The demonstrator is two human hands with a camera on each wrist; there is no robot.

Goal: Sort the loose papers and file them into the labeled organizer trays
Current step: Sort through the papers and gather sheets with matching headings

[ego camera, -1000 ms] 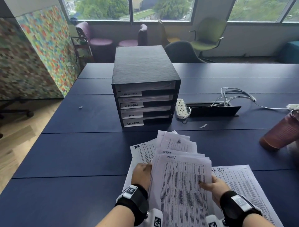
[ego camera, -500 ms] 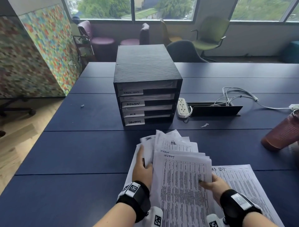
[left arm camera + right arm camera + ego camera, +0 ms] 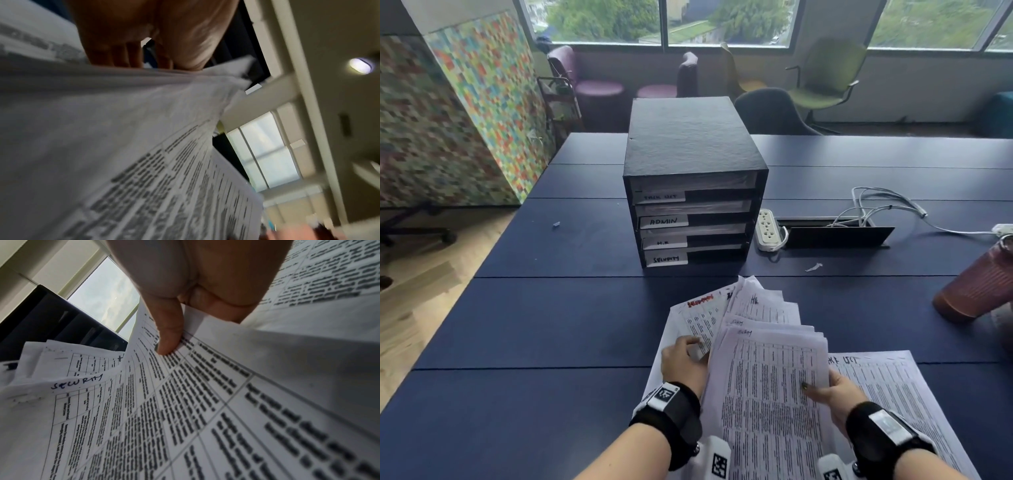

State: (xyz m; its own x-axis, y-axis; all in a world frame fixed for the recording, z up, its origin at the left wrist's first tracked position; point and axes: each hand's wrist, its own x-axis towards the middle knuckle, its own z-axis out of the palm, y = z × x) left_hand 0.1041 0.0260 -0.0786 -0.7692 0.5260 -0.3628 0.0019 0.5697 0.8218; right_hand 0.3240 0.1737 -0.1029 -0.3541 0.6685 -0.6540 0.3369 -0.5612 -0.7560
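A black organizer (image 3: 695, 171) stands mid-table with stacked trays labelled TASK LIST, ADMIN, H.R and SECURITY (image 3: 666, 259). In front of it I hold a fanned stack of printed papers (image 3: 767, 394) (image 3: 185, 402); its top sheet is marked SECURITY. My right hand (image 3: 828, 394) (image 3: 170, 344) pinches the stack's right edge, thumb on top. My left hand (image 3: 685, 359) (image 3: 144, 53) grips the stack's left edge, fingers tucked under the lifted sheets. Beside it a sheet with a red heading (image 3: 702, 315) shows. A TASK LIST sheet (image 3: 900, 404) lies flat on the table to the right.
A white power strip (image 3: 767, 228) and an open cable hatch (image 3: 835, 236) with white cords (image 3: 876, 205) lie right of the organizer. A maroon tumbler (image 3: 976, 291) stands at the right edge. Chairs line the far side, and a colourful partition (image 3: 465, 120) stands left.
My left hand has gone from lying flat on the lower sheets to curling at the stack's left edge. The fan has spread, which uncovers the red-headed sheet. My right hand stays put.
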